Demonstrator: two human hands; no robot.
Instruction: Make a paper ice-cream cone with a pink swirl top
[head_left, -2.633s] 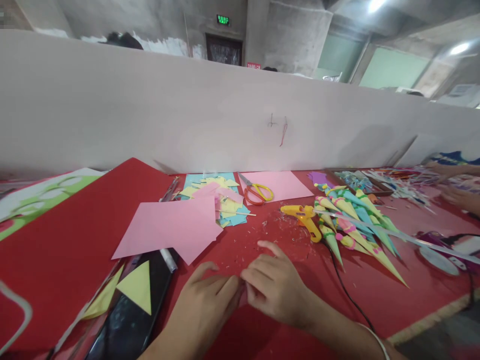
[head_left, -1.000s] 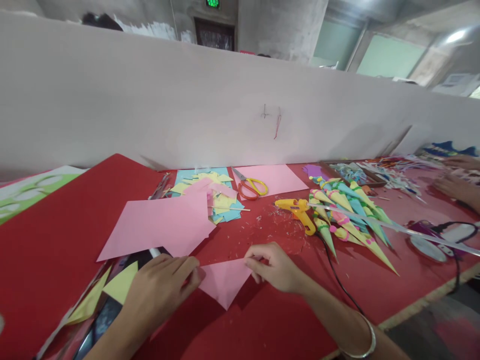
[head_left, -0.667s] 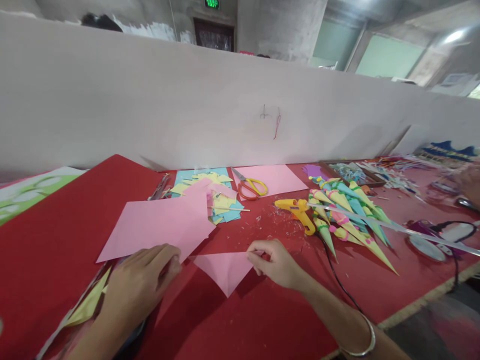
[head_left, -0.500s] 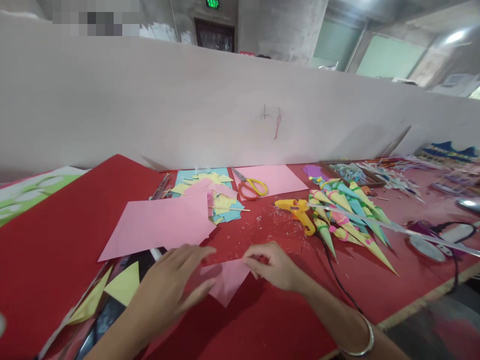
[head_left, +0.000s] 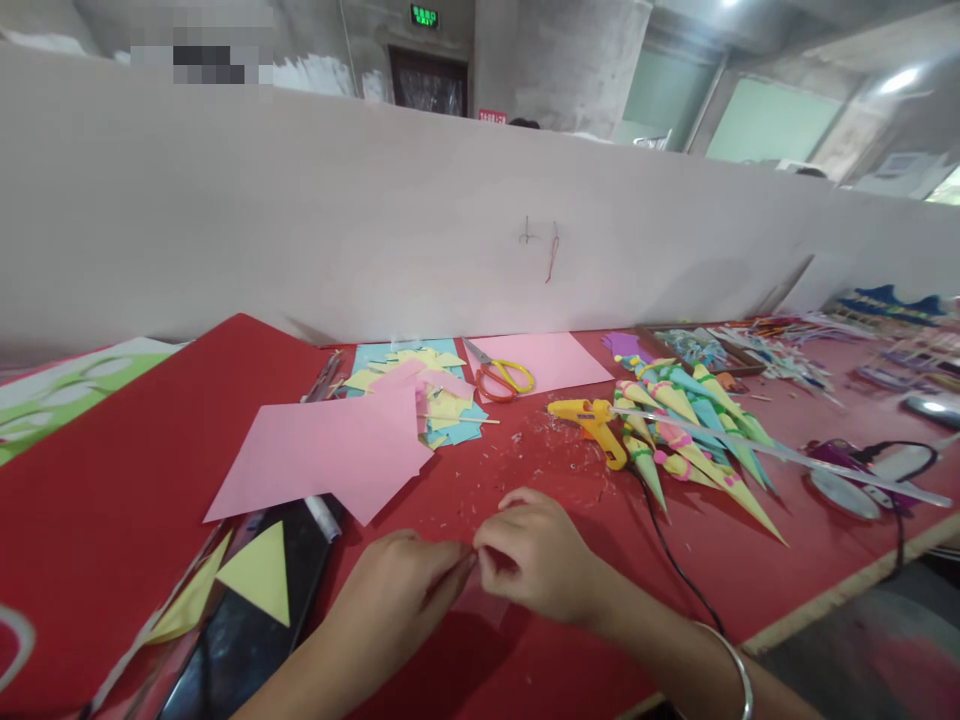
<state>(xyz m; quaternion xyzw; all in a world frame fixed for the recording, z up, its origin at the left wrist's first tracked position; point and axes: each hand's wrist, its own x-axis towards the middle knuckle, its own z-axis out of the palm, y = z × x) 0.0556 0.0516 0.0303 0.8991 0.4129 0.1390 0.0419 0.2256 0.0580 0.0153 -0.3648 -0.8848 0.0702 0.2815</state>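
Low in the middle of the view, my left hand [head_left: 397, 595] and my right hand [head_left: 540, 555] meet fingertip to fingertip. Both are closed in a pinch on a small piece of pink paper [head_left: 486, 604]. Most of that piece is hidden by my fingers; a faint pink part shows below them, over the red tabletop [head_left: 570, 650]. Left of my left hand lies a larger pink sheet [head_left: 330, 450] with cut corners. A yellow glue gun [head_left: 600, 428] rests beyond my right hand, its long clear stick pointing right.
Red-and-yellow-handled scissors [head_left: 504, 375] lie on another pink sheet [head_left: 562, 362]. Paper scraps [head_left: 450, 405] are heaped beside them. Several decorated paper cones [head_left: 697, 430] are piled at right. A dark cord [head_left: 675, 560] trails from the glue gun. A white partition [head_left: 420, 230] stands behind.
My left hand has moved right and closed on the small pink paper beside my right hand. The paper, earlier spread in view, is now mostly covered by my fingers.
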